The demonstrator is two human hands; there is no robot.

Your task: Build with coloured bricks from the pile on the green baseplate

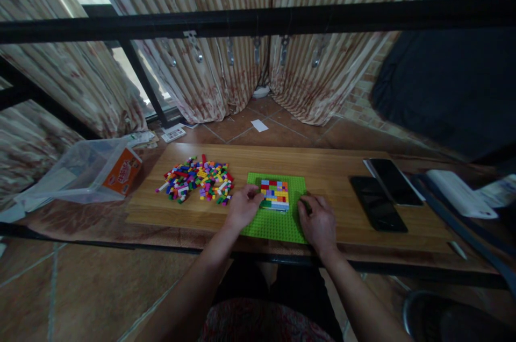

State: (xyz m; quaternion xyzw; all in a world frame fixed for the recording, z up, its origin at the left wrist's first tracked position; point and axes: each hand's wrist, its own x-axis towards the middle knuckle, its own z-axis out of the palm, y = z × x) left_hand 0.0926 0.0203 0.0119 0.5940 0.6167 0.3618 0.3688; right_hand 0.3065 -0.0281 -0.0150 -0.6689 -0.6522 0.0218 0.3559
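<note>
A green studded baseplate (268, 229) lies on the wooden board in front of me. On its middle sits a rectangular patch of toy bricks (274, 194) in rows of red, yellow, blue, orange and white. My left hand (243, 206) is at the patch's left side, with thumb and fingers drawn together at its lower left edge; what is between the fingertips is hidden. Over the baseplate's right edge rests my right hand (319, 219), its fingers curled in and thumb close to the index finger. Whether it holds a small piece I cannot make out.
Left of the baseplate is a loose heap of coloured bricks (197, 178). Farther left stands a clear plastic box (86, 170) with an orange label. Two dark tablet-like devices (377, 205) lie at the right. A black metal rail (258, 22) crosses beyond the wooden board (322, 162).
</note>
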